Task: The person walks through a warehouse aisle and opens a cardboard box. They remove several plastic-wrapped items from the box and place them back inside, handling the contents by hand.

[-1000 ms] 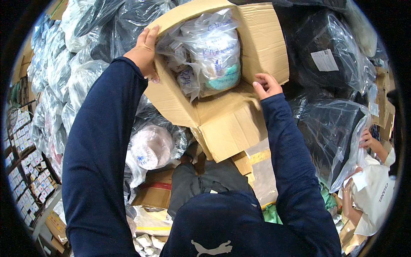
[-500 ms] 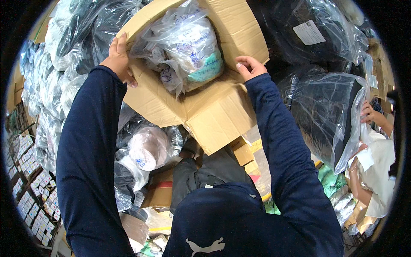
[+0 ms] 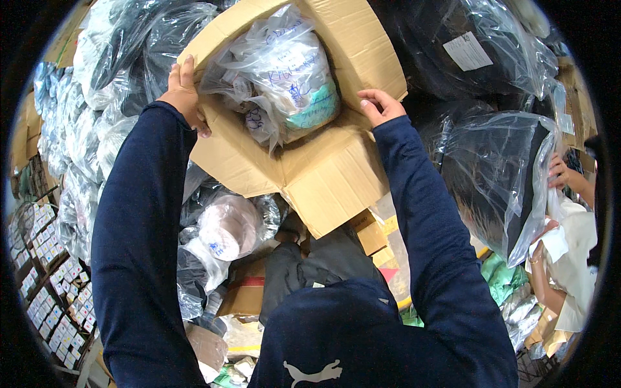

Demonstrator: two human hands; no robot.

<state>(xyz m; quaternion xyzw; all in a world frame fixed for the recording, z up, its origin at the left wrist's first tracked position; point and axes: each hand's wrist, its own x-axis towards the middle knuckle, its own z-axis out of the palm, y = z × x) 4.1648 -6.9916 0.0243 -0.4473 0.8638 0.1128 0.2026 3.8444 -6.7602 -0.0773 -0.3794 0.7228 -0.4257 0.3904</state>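
Open cardboard carton [image 3: 336, 174] lies between the 2 hands. Left hand [image 3: 184, 96] rests along its left edge, thumb and fingers spread. Right hand [image 3: 385, 107] half-curled at the right flap; cannot tell whether it pinches cardboard. Clear plastic bag [image 3: 291, 61], blue-inked, sits inside, between both hands.

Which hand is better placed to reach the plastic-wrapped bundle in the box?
Probably the right hand: it appears near the teal part of the bundle, while the left hand is spread against the left side of the cardboard box, apparently steadying it.
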